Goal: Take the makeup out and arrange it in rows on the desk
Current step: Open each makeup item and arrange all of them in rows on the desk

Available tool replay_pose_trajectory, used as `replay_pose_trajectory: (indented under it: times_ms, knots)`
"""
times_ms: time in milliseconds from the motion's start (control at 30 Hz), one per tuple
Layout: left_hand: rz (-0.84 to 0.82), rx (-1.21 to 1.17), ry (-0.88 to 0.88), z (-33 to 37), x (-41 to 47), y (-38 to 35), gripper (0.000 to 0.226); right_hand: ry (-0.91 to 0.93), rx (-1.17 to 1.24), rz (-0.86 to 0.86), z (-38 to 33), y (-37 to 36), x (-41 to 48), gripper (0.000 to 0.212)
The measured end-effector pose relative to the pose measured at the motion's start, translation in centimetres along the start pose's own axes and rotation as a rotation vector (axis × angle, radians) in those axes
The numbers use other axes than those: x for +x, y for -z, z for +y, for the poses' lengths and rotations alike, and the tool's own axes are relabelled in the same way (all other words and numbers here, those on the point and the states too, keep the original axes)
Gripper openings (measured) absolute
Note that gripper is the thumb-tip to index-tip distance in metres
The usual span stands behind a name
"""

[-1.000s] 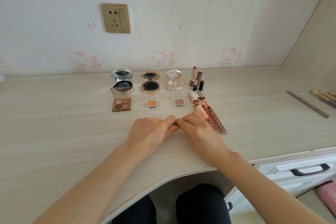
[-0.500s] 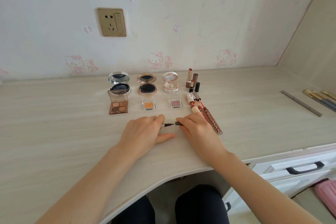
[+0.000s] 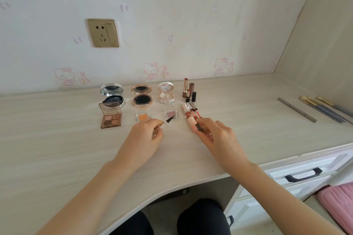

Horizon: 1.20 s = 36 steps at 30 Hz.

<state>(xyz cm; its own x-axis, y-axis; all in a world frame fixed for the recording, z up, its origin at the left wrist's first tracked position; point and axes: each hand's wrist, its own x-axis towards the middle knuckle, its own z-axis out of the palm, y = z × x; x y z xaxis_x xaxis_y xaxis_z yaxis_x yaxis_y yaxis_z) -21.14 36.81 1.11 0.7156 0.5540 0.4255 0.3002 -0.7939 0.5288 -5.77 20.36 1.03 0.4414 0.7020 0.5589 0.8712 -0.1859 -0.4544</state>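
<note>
An uncapped eyeliner pen (image 3: 166,122) is pinched in the left hand (image 3: 147,133) over the desk (image 3: 57,149); its cap (image 3: 199,127) is gripped by the right hand (image 3: 219,135). It is judged light, stiff and slick; the barrel is best held, the soft tip spared

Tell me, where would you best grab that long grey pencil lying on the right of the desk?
Pinch the grey pencil around its middle, coming straight down from above. It is thin and lies flat on the desk, so only its two long sides offer a hold, and the middle should keep it balanced. The brushes lie apart to its right.
</note>
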Motion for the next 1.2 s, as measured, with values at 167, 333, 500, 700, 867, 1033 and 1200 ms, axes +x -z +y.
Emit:
replay_pose_trajectory:
  times_ms: [167, 333, 500, 700, 867, 1033, 1200]
  knots:
    - [0.025, -0.201, 0.074, 1.7, 0.5, -1.2, 0.027, -0.121, 0.100, -0.015, 1.9, 1.0, 0.3, 0.025]
    - [-0.006, -0.206, 0.006, 3.7, 1.3, -2.8, 0.020, -0.261, 0.200, 0.017, 3.5, 1.8, 1.0, 0.017]
    - [-0.071, -0.218, -0.015, 5.9, 2.9, -4.9, 0.011, -0.306, 0.168, 0.028, 5.3, 2.7, 1.8, 0.013]
    - [-0.143, -0.150, -0.012, 8.6, 5.8, -7.6, 0.012, -0.342, 0.077, -0.006, 8.1, 3.0, 3.4, 0.014]
    - [-0.171, 0.061, -0.062, 10.1, 8.3, -10.2, 0.020, -0.262, -0.116, -0.100, 9.8, 3.2, 4.4, 0.025]
    - [-0.151, 0.277, -0.137, 10.5, 9.4, -11.7, 0.023, -0.152, -0.352, -0.115, 11.1, 2.7, 4.4, 0.028]
    - [-0.195, 0.413, -0.185, 10.0, 9.9, -12.4, 0.025, -0.091, -0.469, -0.139, 11.8, 2.3, 4.3, 0.023]
